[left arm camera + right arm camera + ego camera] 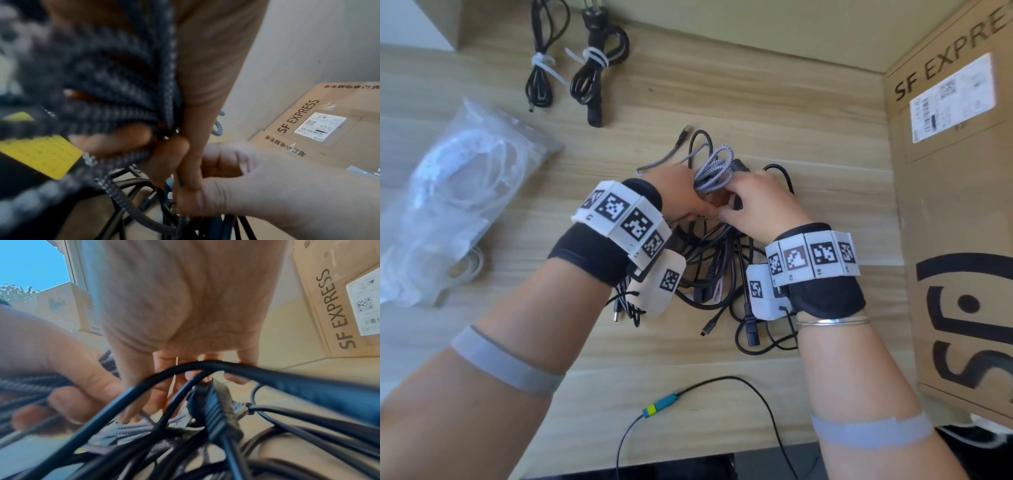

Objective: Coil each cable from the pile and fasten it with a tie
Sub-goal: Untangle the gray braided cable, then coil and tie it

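Observation:
A grey-and-white braided cable [714,171] is gathered into a small coil above the pile of black cables [715,274] in the middle of the wooden table [808,144]. My left hand [685,197] grips this coil, its fingers curled round the strands of the braided cable [115,97]. My right hand [751,202] holds the same coil from the right, fingers over it and thumb against my left thumb. One braided end with its plug [683,135] trails away to the far side. In the right wrist view, black cables [216,410] cross in front of my right hand [185,321].
Two black coils fastened with white ties [541,68] [594,68] lie at the back left. A clear bag of white ties [458,192] sits at the left. A large cardboard box [955,205] stands along the right. A thin cable with a blue-green connector [659,404] lies near the front edge.

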### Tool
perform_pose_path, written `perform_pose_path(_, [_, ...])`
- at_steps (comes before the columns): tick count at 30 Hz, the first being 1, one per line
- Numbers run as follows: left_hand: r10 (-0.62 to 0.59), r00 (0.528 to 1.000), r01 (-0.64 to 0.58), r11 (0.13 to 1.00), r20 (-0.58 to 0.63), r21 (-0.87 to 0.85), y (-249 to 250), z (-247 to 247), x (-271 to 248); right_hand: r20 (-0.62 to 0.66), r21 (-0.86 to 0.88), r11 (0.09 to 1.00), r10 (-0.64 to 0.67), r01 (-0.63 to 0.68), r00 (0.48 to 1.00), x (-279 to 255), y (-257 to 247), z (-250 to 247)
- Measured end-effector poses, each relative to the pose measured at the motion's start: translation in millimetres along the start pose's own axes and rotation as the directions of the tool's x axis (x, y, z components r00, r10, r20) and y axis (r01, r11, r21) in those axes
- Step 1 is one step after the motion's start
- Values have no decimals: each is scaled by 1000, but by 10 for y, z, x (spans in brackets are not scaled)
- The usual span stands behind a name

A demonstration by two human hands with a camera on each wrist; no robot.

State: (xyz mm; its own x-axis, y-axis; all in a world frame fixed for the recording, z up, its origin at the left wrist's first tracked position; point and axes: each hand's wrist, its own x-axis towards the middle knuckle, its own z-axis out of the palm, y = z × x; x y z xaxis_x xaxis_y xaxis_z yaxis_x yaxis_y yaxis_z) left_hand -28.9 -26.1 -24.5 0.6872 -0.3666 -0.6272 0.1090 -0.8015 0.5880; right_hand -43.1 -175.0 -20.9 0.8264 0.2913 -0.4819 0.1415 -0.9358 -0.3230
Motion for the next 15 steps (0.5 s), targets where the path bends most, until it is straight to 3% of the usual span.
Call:
perform_pose_path(2, [-17, 999, 16, 999, -27, -37, 3, -31, -24, 3, 7, 1000, -17, 17, 1000, 0, 57, -16])
perform_pose_path(6, [21, 996, -49, 944, -90, -327, -51, -152, -69, 30, 49, 998, 32, -33, 999, -12, 176, -55])
perform_pose_path(9, [78, 985, -156, 797, -157, -584, -74, -270, -96, 58, 92, 992, 80, -85, 995, -40, 255, -47])
perform_pose_path(12, [157, 947, -306, 700, -279, -645, -98, -298, -78, 5, 127, 990, 69, -69, 998, -51, 263, -25])
perform_pose_path(15, [186, 908, -413, 535, -374, -737, -62, -294, -69, -101, 199, 980, 25, -4, 995, -54, 179, -53])
